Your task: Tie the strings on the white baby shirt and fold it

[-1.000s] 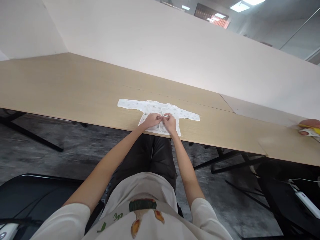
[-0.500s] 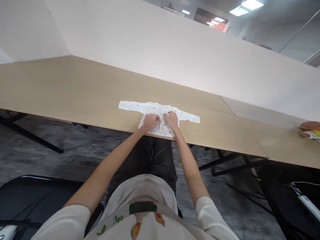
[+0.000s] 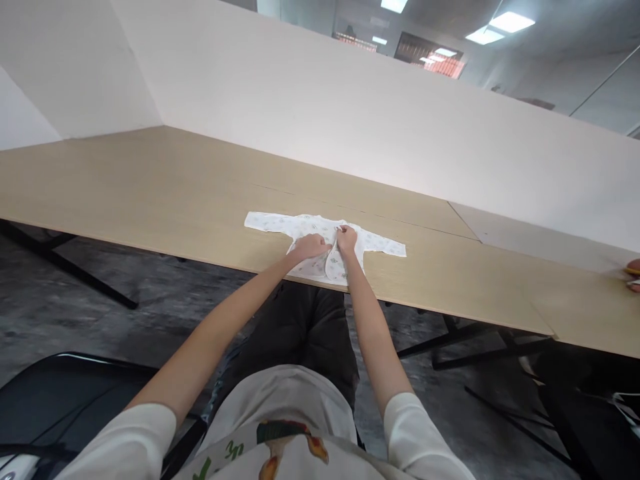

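A small white long-sleeved garment with a faint print lies spread on the wooden table, its sleeves out to both sides and its hem at the table's front edge. My left hand is closed on the garment's front, its fingertips at the front opening. Just right of it and slightly higher, my right hand pinches the edge of the front panel near the neckline. The panel's curved edge hangs down between the two hands.
Behind the table stands a white partition. A black chair is at the lower left, and another dark chair at the lower right. Part of an orange and yellow object shows at the right edge.
My right hand has closed into a pinch on the panel edge near the neckline. My left hand has turned, its fingers now pointing right toward the opening. The camera view has shifted slightly.
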Tool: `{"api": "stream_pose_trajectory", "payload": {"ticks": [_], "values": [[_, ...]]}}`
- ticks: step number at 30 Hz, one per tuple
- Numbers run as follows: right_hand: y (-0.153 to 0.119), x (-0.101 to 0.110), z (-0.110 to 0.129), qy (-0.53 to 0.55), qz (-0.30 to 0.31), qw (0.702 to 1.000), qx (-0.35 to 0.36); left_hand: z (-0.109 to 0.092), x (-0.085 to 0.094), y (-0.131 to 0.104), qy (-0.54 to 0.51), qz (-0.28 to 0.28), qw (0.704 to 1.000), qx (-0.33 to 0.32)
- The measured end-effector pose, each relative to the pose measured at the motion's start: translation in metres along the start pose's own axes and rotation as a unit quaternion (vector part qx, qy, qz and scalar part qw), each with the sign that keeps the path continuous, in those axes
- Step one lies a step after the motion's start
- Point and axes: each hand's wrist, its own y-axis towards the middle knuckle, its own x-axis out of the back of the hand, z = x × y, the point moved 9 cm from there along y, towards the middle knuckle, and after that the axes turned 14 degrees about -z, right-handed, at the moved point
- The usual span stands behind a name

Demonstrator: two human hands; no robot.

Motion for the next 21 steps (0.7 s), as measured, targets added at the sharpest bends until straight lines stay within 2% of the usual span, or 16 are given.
{"api": "stream_pose_trajectory", "payload": {"ticks": [2, 6, 13, 21], "values": [[0.0, 0.0, -0.002, 0.011, -0.003, 1.0, -0.002, -0.003, 0.0, 0.02, -0.012, -0.008, 1.0, 0.014], [0.001, -0.005, -0.002, 0.018, -0.003, 1.0, -0.005, -0.005, 0.0, 0.046, -0.007, -0.097, 0.995, 0.023], [0.005, -0.012, -0.002, -0.006, 0.032, 0.999, 0.002, 0.003, -0.022, 0.05, 0.014, -0.099, 0.995, 0.004], [0.001, -0.012, -0.002, -0.013, 0.04, 0.999, -0.01, 0.005, -0.014, 0.048, -0.059, -0.126, 0.99, 0.015]]}}
